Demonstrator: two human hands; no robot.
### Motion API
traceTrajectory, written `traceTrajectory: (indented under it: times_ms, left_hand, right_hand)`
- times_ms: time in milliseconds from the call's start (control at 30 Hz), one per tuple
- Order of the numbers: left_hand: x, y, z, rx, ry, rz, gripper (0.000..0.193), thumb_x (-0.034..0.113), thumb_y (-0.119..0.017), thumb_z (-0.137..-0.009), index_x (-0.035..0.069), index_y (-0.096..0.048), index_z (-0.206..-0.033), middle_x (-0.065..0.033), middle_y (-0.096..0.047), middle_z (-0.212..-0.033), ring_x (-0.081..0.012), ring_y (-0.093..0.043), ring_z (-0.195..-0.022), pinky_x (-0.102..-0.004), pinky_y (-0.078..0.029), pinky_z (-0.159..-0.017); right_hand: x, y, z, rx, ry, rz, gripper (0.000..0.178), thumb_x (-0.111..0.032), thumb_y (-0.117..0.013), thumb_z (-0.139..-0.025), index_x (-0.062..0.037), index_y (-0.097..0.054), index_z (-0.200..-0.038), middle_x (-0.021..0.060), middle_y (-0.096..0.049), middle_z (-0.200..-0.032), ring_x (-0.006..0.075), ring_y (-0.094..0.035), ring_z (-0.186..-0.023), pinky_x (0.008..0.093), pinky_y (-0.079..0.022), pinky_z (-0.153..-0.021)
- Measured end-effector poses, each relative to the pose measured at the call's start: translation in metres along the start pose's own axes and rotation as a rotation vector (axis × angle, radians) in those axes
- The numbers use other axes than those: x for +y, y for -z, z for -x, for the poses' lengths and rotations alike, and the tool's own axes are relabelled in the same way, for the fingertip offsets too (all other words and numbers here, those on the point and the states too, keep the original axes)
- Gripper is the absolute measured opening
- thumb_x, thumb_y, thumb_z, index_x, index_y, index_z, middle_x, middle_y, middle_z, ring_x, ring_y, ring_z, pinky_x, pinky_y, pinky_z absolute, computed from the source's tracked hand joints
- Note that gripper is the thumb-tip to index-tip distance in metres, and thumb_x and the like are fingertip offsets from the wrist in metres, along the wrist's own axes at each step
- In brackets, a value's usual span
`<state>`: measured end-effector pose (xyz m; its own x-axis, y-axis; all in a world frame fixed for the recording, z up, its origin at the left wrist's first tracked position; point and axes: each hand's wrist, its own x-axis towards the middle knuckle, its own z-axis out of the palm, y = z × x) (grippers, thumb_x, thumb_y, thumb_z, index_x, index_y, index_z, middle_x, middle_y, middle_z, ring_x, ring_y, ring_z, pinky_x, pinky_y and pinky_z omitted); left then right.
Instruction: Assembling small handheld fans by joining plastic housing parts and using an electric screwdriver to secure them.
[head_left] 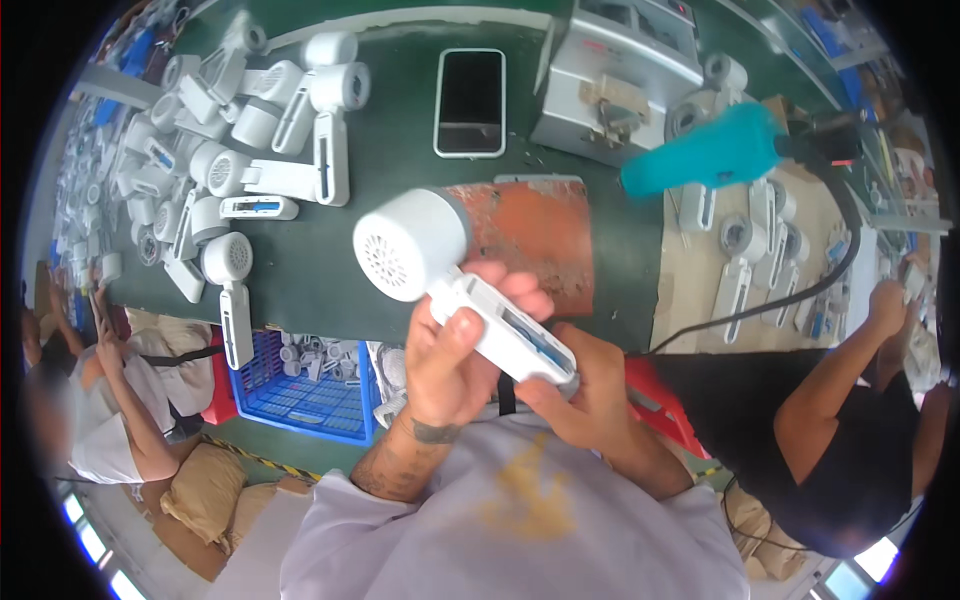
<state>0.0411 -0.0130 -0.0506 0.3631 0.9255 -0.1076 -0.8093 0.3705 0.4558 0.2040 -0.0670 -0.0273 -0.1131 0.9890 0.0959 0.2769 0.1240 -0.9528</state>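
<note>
Held in front of my chest is a white hair-dryer-shaped unit with a round grilled head and a long handle. An open slot along its handle shows blue parts inside. My left hand is closed round the handle near the head, thumb on top and fingertips showing beyond. At the handle's far end, my right hand grips it between thumb and fingers; part of that grip is hidden. Beneath the unit, a worn reddish-orange mat lies on the green table.
Similar white units are heaped on the left. A phone, a grey metal machine and a teal power tool with a cable lie beyond my hands. More units are at right. A blue crate stands below; people work on both sides.
</note>
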Motion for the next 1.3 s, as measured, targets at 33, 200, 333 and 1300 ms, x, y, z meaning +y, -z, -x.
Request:
traceTrajectory:
  times_ms: [33,200,333,1300]
  left_hand:
    - [0.001,0.0,-0.001,0.007,-0.004,-0.012,0.052,0.026,-0.071,-0.096,0.0,-0.053,-0.138,-0.0212,-0.066,-0.128,-0.035,-0.068,-0.115,-0.0524,-0.054,-0.103]
    - [0.0,0.002,-0.004,0.044,-0.022,0.041,0.052,0.029,-0.068,-0.098,0.001,-0.052,-0.139,-0.0192,-0.065,-0.131,-0.0322,-0.066,-0.116,-0.0538,-0.05,-0.108]
    - [-0.001,0.0,-0.007,0.073,-0.022,0.007,0.056,0.031,-0.068,-0.099,0.001,-0.049,-0.142,-0.0195,-0.063,-0.134,-0.0319,-0.066,-0.117,-0.053,-0.05,-0.107]
    - [0.026,-0.027,-0.071,-0.483,-0.541,-1.878,0.031,0.016,-0.081,-0.082,0.007,-0.071,-0.11,-0.0089,-0.072,-0.106,-0.03,-0.068,-0.097,-0.0417,-0.055,-0.084]
  right_hand:
    - [-0.002,-0.009,-0.002,0.083,-0.012,-0.035,0.027,-0.019,-0.08,-0.088,0.0003,-0.063,-0.085,0.0091,-0.056,-0.068,0.0199,-0.054,-0.055,0.0335,-0.041,-0.051]
    - [0.0,-0.007,-0.01,0.084,0.106,0.05,0.025,-0.018,-0.08,-0.088,-0.0005,-0.063,-0.086,0.0076,-0.052,-0.065,0.0231,-0.052,-0.053,0.0361,-0.039,-0.049]
    - [0.006,-0.005,-0.009,0.084,0.147,0.072,0.022,-0.018,-0.078,-0.09,-0.0015,-0.064,-0.088,0.0074,-0.053,-0.066,0.0225,-0.052,-0.053,0.0357,-0.039,-0.049]
    - [0.016,0.084,-0.045,0.666,0.12,-0.263,0.057,-0.051,-0.054,-0.103,0.005,-0.057,-0.113,0.0099,-0.059,-0.082,0.0198,-0.058,-0.075,0.0331,-0.048,-0.068]
